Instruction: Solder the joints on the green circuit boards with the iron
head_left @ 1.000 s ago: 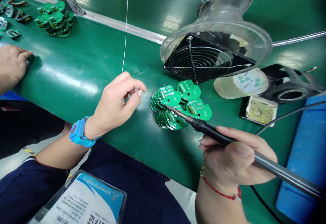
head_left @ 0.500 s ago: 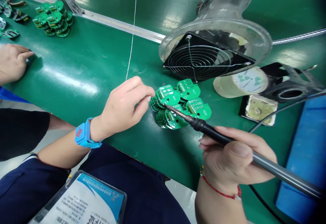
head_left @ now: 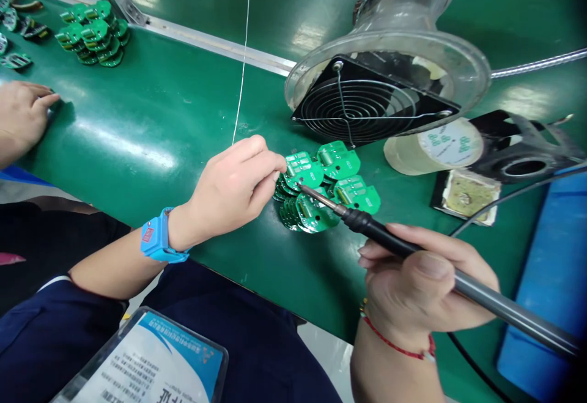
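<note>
My right hand (head_left: pixel 428 280) grips a soldering iron (head_left: pixel 389 241) by its handle. The iron's tip rests at the lower edge of the top green circuit board (head_left: pixel 305 170) in the left stack. My left hand (head_left: pixel 233 192), with a blue wrist strap (head_left: pixel 158 238), pinches a thin solder wire (head_left: pixel 243 73) that runs down from above. Its fingertips are at the left edge of that same board. The wire's end is hidden by the fingers. More stacked boards (head_left: pixel 358 195) lie close together under the iron and to its right.
A fume extractor with a fan grille (head_left: pixel 351 115) overhangs the boards. To the right are a tape roll (head_left: pixel 440 146), an iron stand (head_left: pixel 523 158), a sponge tray (head_left: pixel 470 198) and a blue bin (head_left: pixel 541 268). Another person's hand (head_left: pixel 22 115) and more boards (head_left: pixel 94 33) are at left.
My left hand has shifted slightly to the right with the solder wire, closer over the top board's edge. The soldering iron has barely moved.
</note>
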`<action>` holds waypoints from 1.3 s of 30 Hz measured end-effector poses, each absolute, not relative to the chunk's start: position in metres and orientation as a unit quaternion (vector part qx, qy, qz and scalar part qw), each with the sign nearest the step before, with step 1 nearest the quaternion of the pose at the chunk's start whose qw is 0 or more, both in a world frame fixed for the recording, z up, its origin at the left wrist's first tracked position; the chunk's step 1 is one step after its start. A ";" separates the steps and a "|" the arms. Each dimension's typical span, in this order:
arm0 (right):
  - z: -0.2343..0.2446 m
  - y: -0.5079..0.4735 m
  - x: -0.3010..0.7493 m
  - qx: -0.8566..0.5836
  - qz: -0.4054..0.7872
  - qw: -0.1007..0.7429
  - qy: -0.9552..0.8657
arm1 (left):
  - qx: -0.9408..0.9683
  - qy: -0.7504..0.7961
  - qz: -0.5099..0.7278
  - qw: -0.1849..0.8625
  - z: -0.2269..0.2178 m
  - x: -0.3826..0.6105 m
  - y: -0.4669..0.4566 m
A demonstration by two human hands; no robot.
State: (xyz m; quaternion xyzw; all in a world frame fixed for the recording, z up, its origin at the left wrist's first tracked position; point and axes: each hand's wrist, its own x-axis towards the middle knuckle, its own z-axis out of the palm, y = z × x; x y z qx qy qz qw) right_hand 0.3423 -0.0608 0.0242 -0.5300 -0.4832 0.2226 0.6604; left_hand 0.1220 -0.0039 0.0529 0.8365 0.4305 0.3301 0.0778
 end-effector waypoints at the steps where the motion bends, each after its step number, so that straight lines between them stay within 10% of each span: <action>1: 0.024 -0.061 0.342 -0.530 0.221 0.660 -0.484 | 0.839 0.429 0.327 0.077 0.053 0.123 -0.004; 39: 0.029 -0.051 0.356 -0.552 0.157 0.685 -0.448 | 0.875 0.401 0.259 0.082 0.051 0.153 0.035</action>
